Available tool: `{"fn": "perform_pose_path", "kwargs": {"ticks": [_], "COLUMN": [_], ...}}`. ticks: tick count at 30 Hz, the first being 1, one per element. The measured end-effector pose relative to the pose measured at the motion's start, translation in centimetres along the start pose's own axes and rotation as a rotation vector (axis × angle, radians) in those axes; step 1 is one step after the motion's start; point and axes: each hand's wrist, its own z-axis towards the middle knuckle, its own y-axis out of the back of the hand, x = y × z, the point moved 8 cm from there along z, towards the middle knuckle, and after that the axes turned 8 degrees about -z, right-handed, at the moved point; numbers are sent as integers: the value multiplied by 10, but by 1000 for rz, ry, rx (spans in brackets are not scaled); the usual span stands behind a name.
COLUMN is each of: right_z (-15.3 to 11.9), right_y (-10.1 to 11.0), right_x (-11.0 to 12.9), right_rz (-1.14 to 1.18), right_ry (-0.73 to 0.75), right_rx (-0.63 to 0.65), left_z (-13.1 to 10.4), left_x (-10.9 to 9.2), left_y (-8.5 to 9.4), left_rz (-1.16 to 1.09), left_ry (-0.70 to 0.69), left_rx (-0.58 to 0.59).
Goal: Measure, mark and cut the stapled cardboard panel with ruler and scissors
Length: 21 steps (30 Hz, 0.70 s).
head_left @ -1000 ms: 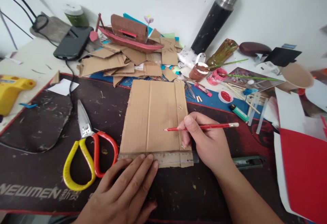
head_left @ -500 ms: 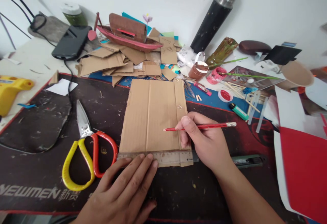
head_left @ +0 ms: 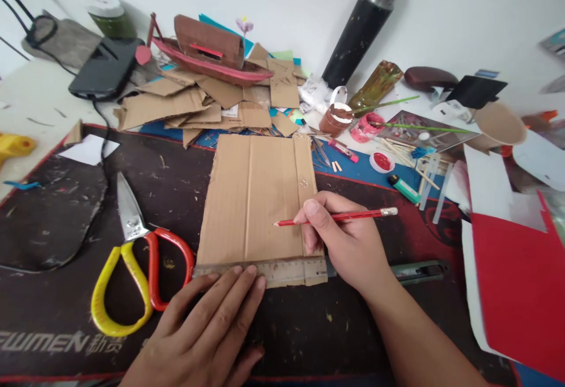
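Note:
A rectangular piece of cardboard lies flat on the dark mat, creased lengthwise. Across its near edge rests a clear ruler. My left hand lies flat with fingers stretched out, their tips pressing on the ruler. In my right hand a red pencil is pinched between thumb and fingers, its point to the left over the cardboard. Whether the point touches the cardboard I cannot tell. Scissors with one yellow and one red handle lie left of the cardboard. A utility knife is beside my right wrist.
Behind the cardboard, a model boat sits on cardboard scraps. Paint pots, a green lighter and a black thermos stand or lie at the back right. Red paper covers the right side; a phone is back left.
The whole view has shifted slightly, so things appear further left. Both hands keep their hold; the pencil and ruler stay in about the same place over the cardboard.

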Motion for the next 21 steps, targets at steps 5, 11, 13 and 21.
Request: {"fn": "perform_pose_path", "kwargs": {"ticks": [5, 11, 13, 21], "right_z": [0, -1, -2, -5], "right_y": [-1, -6, -7, -18], "right_x": [-1, -5, -7, -15], "right_rz": [6, 20, 22, -11], "right_ry": [-14, -41, -48, -91], "right_rx": [7, 42, 58, 166], "left_z": [-2, 1, 2, 1], "left_x": [1, 2, 2, 1], "left_y": [1, 0, -1, 0], "left_rz": [-11, -30, -31, -22], "left_ry": [-3, 3, 9, 18], "left_rx": [-30, -21, -21, -4]}}
